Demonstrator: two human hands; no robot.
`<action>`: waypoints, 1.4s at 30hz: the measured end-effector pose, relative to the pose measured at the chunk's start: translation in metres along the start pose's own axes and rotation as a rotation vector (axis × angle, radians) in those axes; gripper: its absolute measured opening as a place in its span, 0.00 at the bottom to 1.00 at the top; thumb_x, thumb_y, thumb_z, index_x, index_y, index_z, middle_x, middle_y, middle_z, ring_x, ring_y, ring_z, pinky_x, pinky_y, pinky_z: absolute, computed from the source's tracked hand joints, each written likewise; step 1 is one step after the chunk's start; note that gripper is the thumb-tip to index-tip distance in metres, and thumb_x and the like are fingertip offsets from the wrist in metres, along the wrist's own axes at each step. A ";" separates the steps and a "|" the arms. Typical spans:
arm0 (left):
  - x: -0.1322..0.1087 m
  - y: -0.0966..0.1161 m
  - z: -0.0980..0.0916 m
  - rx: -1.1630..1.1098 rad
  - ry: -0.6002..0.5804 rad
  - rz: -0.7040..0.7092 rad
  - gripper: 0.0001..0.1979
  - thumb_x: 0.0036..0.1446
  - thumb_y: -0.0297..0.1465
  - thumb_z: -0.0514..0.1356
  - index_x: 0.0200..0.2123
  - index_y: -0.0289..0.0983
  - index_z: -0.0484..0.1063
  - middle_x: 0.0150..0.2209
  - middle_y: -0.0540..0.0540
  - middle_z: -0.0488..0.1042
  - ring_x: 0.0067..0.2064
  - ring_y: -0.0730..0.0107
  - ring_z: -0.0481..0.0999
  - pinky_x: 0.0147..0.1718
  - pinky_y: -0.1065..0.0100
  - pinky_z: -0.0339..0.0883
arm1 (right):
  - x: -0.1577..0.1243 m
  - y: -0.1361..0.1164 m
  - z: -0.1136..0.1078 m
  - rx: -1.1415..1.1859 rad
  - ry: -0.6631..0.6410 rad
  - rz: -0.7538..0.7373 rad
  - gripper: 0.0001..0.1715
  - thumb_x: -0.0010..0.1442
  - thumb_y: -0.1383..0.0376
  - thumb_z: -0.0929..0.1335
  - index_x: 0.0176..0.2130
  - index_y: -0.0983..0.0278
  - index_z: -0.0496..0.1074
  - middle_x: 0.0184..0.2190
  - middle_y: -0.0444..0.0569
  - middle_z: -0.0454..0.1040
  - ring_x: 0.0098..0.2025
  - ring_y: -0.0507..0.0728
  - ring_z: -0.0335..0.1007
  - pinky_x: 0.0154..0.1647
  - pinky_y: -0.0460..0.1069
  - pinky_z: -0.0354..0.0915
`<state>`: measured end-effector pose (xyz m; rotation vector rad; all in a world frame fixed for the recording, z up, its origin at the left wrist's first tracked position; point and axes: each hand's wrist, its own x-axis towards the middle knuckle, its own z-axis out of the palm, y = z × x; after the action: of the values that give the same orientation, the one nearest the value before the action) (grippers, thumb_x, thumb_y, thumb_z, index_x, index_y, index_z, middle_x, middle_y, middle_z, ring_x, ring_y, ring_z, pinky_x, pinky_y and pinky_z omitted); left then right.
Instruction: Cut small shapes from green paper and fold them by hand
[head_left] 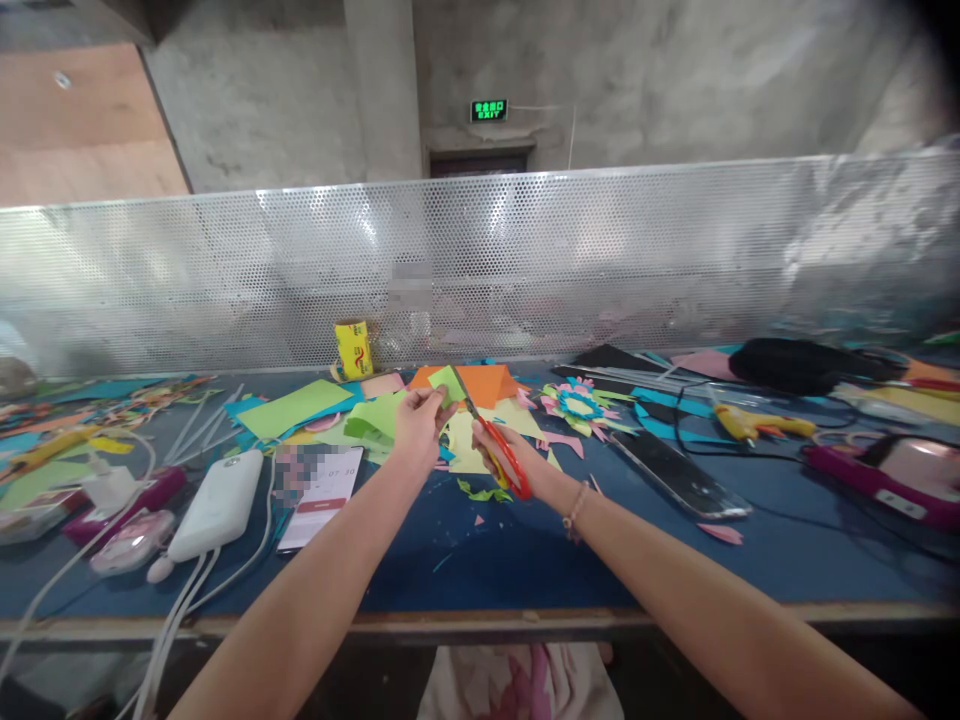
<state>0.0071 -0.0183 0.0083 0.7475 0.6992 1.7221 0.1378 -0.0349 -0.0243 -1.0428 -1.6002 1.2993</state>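
Note:
A small piece of light green paper (448, 383) is pinched in the fingers of my left hand (421, 425). My right hand (517, 455) grips a pair of scissors (514, 470) with red and yellow handles. The scissor blades point up and away, at the right edge of the green paper; whether they are cutting into it I cannot tell. Beneath both hands lie orange paper (487, 383) and pale yellow paper (469, 450). Curled green scraps (484, 492) rest just in front of the scissors.
A phone with a lit screen (322, 500) and a white power bank (217, 505) with cables lie left. A paper flower (576, 403), a dark phone (679, 475) and a yellow glue gun (757, 425) lie right. Behind stands a perforated metal panel (480, 260).

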 end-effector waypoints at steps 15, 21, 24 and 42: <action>0.001 0.001 0.000 0.016 0.025 0.008 0.11 0.42 0.24 0.63 0.20 0.34 0.60 0.21 0.55 0.63 0.24 0.83 0.68 0.38 0.70 0.69 | 0.004 -0.002 0.000 -0.159 0.106 0.003 0.22 0.49 0.49 0.64 0.21 0.64 0.58 0.12 0.38 0.55 0.12 0.46 0.52 0.12 0.43 0.52; -0.001 0.001 0.000 0.012 0.011 -0.010 0.10 0.42 0.23 0.62 0.20 0.34 0.61 0.21 0.53 0.65 0.26 0.81 0.70 0.38 0.70 0.69 | -0.001 -0.005 0.000 -0.012 0.005 0.024 0.23 0.48 0.47 0.64 0.22 0.63 0.56 0.11 0.36 0.54 0.11 0.45 0.50 0.11 0.42 0.51; 0.000 0.001 0.000 0.021 0.011 -0.011 0.10 0.42 0.23 0.62 0.20 0.34 0.61 0.22 0.53 0.66 0.27 0.80 0.71 0.38 0.69 0.69 | -0.004 -0.009 0.002 0.033 0.008 0.069 0.25 0.46 0.46 0.65 0.22 0.63 0.55 0.10 0.35 0.53 0.11 0.44 0.49 0.11 0.41 0.51; -0.002 0.001 0.001 0.101 -0.022 -0.023 0.09 0.39 0.24 0.64 0.22 0.33 0.63 0.24 0.51 0.69 0.28 0.78 0.72 0.36 0.70 0.69 | -0.005 -0.015 0.005 0.089 0.038 0.105 0.24 0.48 0.46 0.63 0.22 0.62 0.54 0.11 0.36 0.55 0.10 0.45 0.50 0.10 0.42 0.50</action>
<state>0.0082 -0.0201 0.0096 0.8238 0.7815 1.6652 0.1335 -0.0432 -0.0106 -1.1028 -1.4630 1.3992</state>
